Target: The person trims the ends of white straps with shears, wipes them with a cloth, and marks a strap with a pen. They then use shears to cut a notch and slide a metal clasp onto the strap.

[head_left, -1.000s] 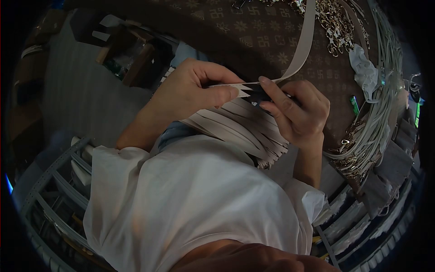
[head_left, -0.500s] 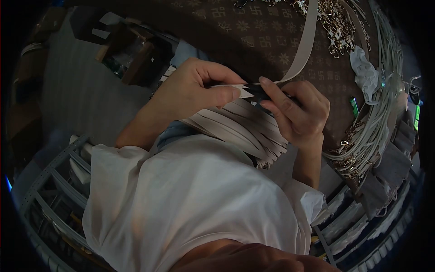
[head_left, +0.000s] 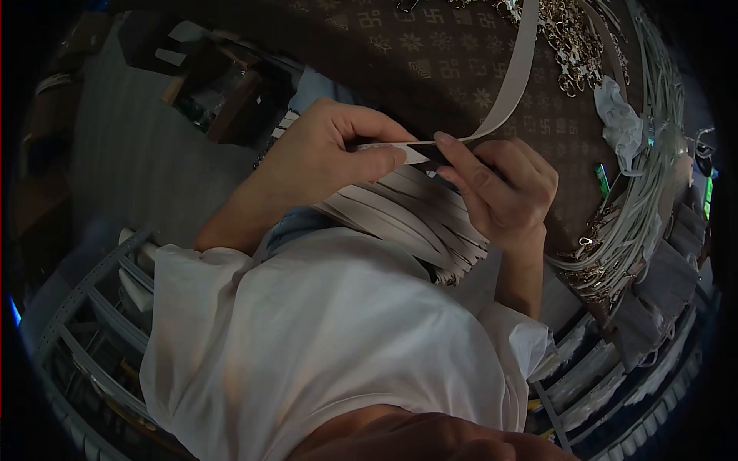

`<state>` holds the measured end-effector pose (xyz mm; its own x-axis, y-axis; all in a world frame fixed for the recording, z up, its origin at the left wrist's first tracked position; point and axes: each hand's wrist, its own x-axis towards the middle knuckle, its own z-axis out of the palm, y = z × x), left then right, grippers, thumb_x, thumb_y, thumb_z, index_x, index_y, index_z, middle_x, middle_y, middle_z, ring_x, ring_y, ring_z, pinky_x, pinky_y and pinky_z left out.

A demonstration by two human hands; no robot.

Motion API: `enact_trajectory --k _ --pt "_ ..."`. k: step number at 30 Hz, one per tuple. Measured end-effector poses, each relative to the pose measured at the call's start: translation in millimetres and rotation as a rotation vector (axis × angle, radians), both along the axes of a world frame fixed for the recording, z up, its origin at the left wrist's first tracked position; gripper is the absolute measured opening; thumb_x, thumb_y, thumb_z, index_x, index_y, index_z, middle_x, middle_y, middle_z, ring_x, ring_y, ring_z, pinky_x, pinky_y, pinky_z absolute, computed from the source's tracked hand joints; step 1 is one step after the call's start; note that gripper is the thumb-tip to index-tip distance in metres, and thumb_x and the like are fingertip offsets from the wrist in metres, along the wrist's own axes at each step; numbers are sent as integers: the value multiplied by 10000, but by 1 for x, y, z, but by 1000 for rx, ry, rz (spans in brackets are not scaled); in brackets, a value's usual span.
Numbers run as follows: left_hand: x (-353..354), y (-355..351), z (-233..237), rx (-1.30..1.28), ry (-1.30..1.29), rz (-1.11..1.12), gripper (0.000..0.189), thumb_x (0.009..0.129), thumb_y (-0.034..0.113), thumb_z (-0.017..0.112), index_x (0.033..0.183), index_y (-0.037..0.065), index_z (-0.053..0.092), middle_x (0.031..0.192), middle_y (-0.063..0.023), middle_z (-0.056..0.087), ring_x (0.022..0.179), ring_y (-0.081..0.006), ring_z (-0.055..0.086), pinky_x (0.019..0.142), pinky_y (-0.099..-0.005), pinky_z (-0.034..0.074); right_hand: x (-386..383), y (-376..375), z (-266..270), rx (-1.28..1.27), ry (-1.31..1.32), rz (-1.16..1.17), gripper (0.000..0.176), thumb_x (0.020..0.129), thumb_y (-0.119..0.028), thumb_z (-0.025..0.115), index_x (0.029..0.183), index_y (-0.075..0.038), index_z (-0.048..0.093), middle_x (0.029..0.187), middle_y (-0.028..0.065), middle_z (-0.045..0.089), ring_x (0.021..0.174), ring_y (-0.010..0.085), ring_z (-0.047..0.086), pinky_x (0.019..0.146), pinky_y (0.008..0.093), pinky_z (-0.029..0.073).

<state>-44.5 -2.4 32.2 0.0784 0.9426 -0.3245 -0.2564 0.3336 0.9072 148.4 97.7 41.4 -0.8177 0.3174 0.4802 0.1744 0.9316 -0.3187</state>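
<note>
A long pale strap (head_left: 515, 75) comes down over the patterned brown cloth and runs in between my two hands. My left hand (head_left: 334, 154) pinches the strap's end part between thumb and fingers. Close to it, my right hand (head_left: 507, 184) pinches the strap with thumb and index finger, its other fingers curled. A small dark gap shows between the strap layers at my fingertips; whether a dark tool is there is too dim to tell. Below both hands, a thick bundle of pale straps (head_left: 407, 215) lies across my lap.
Patterned brown cloth (head_left: 461, 58) covers the surface ahead. Gold metal clasps (head_left: 576, 54) are heaped at its top right, near a crumpled pale cloth (head_left: 617, 123), a green object (head_left: 600, 179) and long pale cords (head_left: 657, 154). An open box (head_left: 231, 104) stands at the upper left.
The strap between my hands has shifted slightly, and less of the dark patch at my fingertips shows. My right fingers have moved slightly left. My left hand is nearly still.
</note>
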Motion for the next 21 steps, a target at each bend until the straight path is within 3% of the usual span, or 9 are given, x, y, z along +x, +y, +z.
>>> enact_trajectory --k 6,8,11,12,13,15,18,20,21 --pt "-1 -1 4 13 32 13 168 797 72 593 933 -17 638 693 -7 600 616 -38 517 548 -171 408 1 -4 -11 -275 242 -155 324 660 -171 717 949 -37 658 618 0 457 487 78 406 430 202 324" --pt "0 0 5 -63 -9 38 161 809 96 596 920 -11 643 661 -2 588 574 -31 500 509 -170 393 -2 -17 -15 -774 715 -361 268 715 -163 697 902 16 631 636 -30 461 526 28 383 455 167 282" --pt "1 0 0 -71 -80 12 159 821 118 598 908 -5 647 627 -3 574 520 -27 472 465 -174 372 7 -37 -33 -1084 656 -293 247 764 -194 668 852 26 598 627 -68 435 556 9 376 496 149 275" --pt "3 0 -2 -71 -80 6 159 821 118 598 908 -5 647 627 -3 574 520 -27 472 465 -174 372 5 -42 -27 -1090 425 -363 234 792 -204 657 812 18 587 610 -53 470 554 13 387 510 155 300" --pt "7 -1 -5 -42 -26 -10 177 832 147 590 912 0 647 613 -3 570 498 -27 461 447 -174 359 -2 -46 -26 -1090 430 -371 234 792 -204 657 812 18 587 610 -53 470 554 13 387 510 155 300" --pt "14 -5 -12 -15 28 -42 197 844 176 583 917 5 648 599 -4 566 475 -26 450 430 -175 346 -19 -55 -27 -1437 526 -467 174 795 -155 652 794 8 589 632 -30 522 547 19 396 511 162 321" --pt "21 -8 -24 -16 59 -111 230 873 176 522 894 -25 631 646 -44 569 551 -61 494 477 -194 391 -15 -50 -37 -1719 741 -319 132 795 -120 648 790 1 597 658 -1 552 528 43 403 480 185 308" --pt "18 -7 -31 -185 -546 -316 277 883 220 510 970 -26 602 706 -58 581 611 -111 554 577 -245 480 -11 -47 -50 -1828 828 -198 150 795 -133 652 797 6 596 647 1 543 522 51 406 475 190 300" --pt "19 -7 -35 -187 -545 -318 277 883 220 510 970 -26 602 706 -58 581 611 -111 554 577 -245 480 -9 -46 -57 -1876 818 -108 174 795 -155 656 804 8 597 637 1 533 526 53 410 471 192 293"
